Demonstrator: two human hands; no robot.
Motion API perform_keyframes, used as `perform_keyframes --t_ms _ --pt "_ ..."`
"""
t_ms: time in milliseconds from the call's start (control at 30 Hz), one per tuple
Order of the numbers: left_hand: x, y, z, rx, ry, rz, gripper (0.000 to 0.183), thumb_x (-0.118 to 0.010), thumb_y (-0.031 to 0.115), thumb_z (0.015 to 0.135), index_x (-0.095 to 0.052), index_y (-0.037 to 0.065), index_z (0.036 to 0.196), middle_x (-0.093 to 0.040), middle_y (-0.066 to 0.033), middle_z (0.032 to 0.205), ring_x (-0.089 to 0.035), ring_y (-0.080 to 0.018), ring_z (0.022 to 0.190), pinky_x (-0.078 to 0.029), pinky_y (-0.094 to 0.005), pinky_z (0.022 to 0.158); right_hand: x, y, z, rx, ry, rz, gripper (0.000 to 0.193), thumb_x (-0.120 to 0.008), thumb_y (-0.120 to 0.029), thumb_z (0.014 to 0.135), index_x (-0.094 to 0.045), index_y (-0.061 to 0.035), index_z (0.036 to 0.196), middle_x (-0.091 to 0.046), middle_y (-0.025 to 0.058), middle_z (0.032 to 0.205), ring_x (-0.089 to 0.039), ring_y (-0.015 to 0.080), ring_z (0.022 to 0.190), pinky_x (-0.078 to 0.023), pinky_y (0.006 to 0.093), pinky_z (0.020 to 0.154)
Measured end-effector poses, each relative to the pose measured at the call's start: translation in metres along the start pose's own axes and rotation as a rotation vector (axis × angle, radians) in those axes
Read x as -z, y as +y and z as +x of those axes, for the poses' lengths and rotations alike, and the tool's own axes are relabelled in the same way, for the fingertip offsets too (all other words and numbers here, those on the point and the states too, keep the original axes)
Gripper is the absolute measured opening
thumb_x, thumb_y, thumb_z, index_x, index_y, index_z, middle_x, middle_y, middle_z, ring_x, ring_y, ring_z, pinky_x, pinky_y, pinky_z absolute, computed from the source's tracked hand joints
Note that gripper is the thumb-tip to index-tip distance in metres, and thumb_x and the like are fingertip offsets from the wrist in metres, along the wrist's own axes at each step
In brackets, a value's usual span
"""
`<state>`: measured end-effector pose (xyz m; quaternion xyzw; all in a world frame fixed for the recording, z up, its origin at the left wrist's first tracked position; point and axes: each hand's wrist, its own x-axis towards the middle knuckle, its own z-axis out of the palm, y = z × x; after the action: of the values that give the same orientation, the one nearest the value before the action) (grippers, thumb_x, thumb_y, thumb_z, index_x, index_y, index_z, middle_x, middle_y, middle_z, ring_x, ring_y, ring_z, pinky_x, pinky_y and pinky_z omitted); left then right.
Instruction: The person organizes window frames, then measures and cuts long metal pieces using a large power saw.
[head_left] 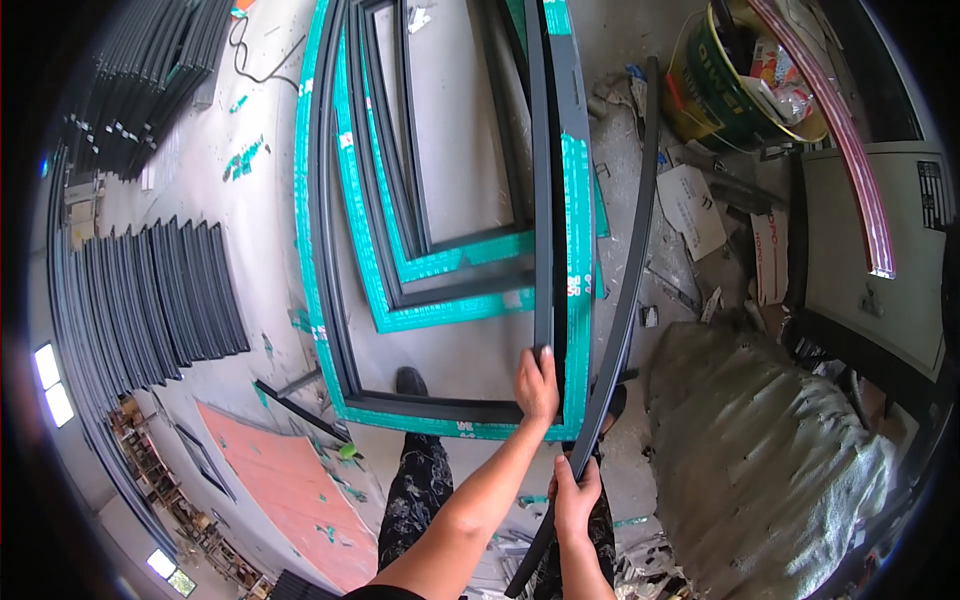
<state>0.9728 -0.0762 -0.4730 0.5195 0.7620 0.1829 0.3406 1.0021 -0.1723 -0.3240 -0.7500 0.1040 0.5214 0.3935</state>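
Gripping a long dark strip (635, 240) at five o'clock, the right hand (577, 492) wraps its lower part. The left hand (538, 384), also at five, closes on a dark bar (543, 200) along the green-taped frame (577, 220) at twelve. The frame's left and bottom look fitted; gapped bar and unattached strip seem unfinished. Stacked profiles (165, 300) lie toward nine.

Black sleeve (400, 593), dark pale-patterned trousers (410, 482), dark shoes (411, 381)
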Motion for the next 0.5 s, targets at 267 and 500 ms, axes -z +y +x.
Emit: perform_keyframes --t_ms 267,500 --pt "0.003 -0.019 -0.01 0.018 0.009 0.081 0.038 -0.045 0.037 0.094 -0.048 0.001 0.084 -0.056 -0.0231 0.074 -0.054 -0.0431 0.071 -0.041 -0.049 0.063 0.01 -0.001 0.0 0.001 0.005 -0.026 0.015 -0.062 -0.01 0.086 -0.049 -0.0045 0.083 -0.046 -0.0027 0.059 -0.041 0.0051 0.044 -0.031 0.0216 0.04" --pt "-0.009 -0.007 0.005 0.012 0.011 0.057 0.038 -0.043 0.037 0.094 -0.049 0.001 0.084 -0.058 -0.0223 0.077 -0.055 -0.0421 0.074 -0.041 -0.0491 0.064 0.011 -0.003 0.0 -0.002 -0.002 -0.003 0.016 -0.062 -0.011 0.086 -0.048 -0.0047 0.081 -0.047 -0.0027 0.059 -0.041 0.0049 0.045 -0.032 0.0213 0.04"
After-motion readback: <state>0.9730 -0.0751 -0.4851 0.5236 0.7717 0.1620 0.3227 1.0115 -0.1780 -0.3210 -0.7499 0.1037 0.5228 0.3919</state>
